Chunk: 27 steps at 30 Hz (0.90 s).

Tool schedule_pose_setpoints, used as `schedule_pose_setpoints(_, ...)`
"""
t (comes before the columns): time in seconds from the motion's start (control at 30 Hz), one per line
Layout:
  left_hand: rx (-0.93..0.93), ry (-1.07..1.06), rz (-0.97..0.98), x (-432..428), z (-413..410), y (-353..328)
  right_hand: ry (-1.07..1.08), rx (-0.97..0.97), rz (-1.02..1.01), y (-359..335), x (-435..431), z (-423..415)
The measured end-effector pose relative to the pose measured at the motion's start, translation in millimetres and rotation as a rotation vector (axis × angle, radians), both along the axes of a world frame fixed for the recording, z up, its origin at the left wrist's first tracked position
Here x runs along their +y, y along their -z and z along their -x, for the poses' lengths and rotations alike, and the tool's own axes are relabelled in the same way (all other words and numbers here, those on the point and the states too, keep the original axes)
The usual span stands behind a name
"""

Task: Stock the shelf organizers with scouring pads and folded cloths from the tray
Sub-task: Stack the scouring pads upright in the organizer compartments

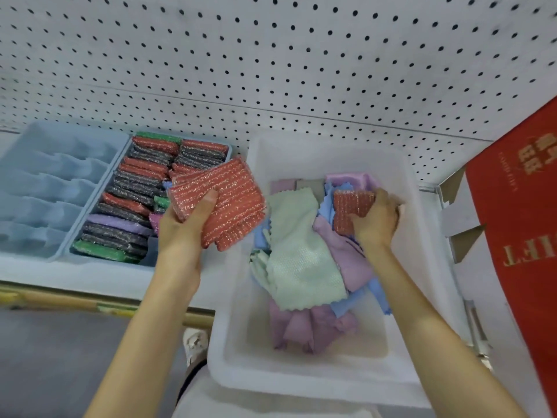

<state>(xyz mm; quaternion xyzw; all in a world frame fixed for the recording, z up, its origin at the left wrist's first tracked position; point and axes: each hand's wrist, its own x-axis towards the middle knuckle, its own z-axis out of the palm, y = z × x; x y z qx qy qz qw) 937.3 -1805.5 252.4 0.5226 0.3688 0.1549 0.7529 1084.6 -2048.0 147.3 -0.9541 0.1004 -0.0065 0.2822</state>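
Left hand (pixel 184 224) grips a red pad stack (pixel 223 203) — right hand (pixel 376 220) grasps one pad (pixel 351 203) in the tray (pixel 241 312).

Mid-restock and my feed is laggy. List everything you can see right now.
pegboard: one, white, behind the shelf
left organizer: one, light blue, far left on the shelf
right organizer: one, light blue, beside the left organizer
stored pads: many, red, dark grey, green and purple, in rows in the right organizer
tray: one, white, right of the organizers
cloths: loose pile, mint green, purple and blue, in the tray
box: one, red, far right
pad stack: a few, red, between right organizer and tray
single pad: one, red, over the cloths
left hand: grips the pad stack
right hand: grips the single pad
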Motion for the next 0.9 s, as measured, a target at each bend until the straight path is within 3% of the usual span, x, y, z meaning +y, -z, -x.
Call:
schedule_pose_setpoints(0.1, -0.019, -0.042, -0.024, 12.0, 9.0, -0.2, 0.062, 0.037, -0.208, -5.4, -2.2, -2.3)
schedule_pose_setpoints(0.2, -0.038, -0.128, -0.015, 30.7, 20.8, -1.6, 0.03, 0.039, -0.23, -16.7, -3.5, 3.9)
schedule_pose_setpoints(0.3, -0.039, -0.241, -0.004, 63.4, 37.4, -3.1, 0.069, -0.151, -0.217, -36.4, -0.2, 15.9)
schedule_pose_setpoints(0.4, -0.025, -0.314, -0.017, 104.7, 57.8, -0.3, 0.109, -0.248, -0.514, -71.7, 27.8, 31.5)
schedule_pose_setpoints(0.47, -0.01, -0.331, -0.019, 131.0, 67.4, 2.3, 0.013, -0.208, -0.774, -99.9, 66.0, 50.3)
schedule_pose_setpoints(0.53, 0.001, -0.332, -0.006, 156.2, 72.4, 5.1, -0.143, -0.167, -0.872, -117.2, 114.8, 74.5)
schedule_pose_setpoints(0.67, -0.006, -0.3, 0.007, 196.3, 74.6, 12.1, -0.478, -0.063, -0.712, -104.9, 203.3, 116.3)
schedule_pose_setpoints(0.8, -0.035, -0.159, 0.022, 220.2, 77.4, 26.1, -0.743, -0.175, -0.119, -70.3, 235.3, 129.0)
schedule_pose_setpoints(0.9, -0.049, -0.054, 0.097, 230.1, 74.5, 39.7, -0.837, -0.306, 0.162, -52.8, 244.7, 133.6)
